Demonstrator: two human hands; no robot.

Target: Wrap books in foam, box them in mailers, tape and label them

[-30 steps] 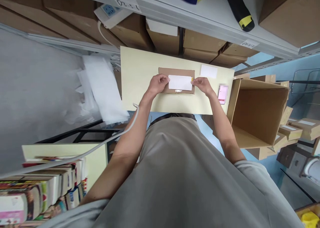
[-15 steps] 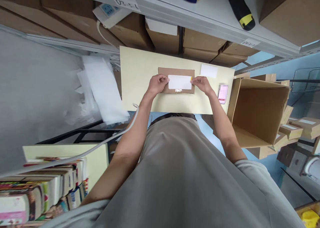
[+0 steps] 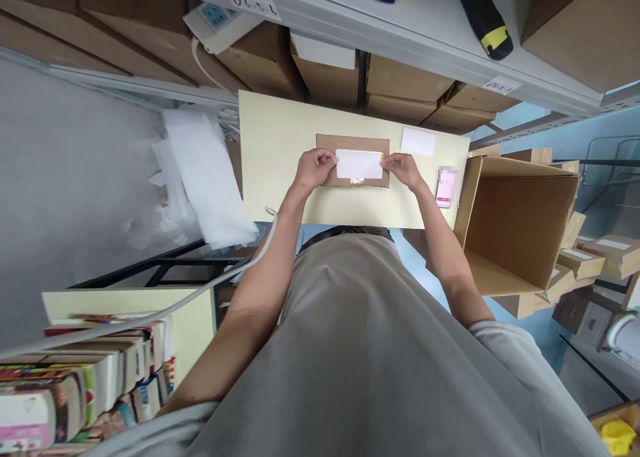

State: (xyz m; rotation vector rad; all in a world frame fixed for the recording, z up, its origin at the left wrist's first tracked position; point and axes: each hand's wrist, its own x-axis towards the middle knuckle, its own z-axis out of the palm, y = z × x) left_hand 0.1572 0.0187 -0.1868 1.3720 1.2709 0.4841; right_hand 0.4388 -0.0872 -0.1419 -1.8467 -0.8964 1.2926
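Note:
A flat brown cardboard box [image 3: 325, 141] lies on the pale yellow table [image 3: 280, 130]. Over its top is a white label [image 3: 359, 164] with a small yellow mark at its right end. My left hand [image 3: 316, 168] pinches the label's left edge between thumb and fingertips. At the opposite edge, my right hand [image 3: 404, 169] pinches it by the yellow mark. Whether the label touches the box all over, I cannot tell. A bit of clear tape [image 3: 357, 181] shines just below the label on the box.
A white card [image 3: 418, 141] and a phone [image 3: 446, 188] lie at the table's right. Beyond stands a large open carton [image 3: 515, 223]. White packing sheets [image 3: 205, 177] hang at the left, a grey cable [image 3: 200, 289] crosses my left arm, and a metal shelf [image 3: 390, 40] overhangs the back.
The view has shifted very slightly. Both hands stay at the label's two ends, and the box has not moved on the table.

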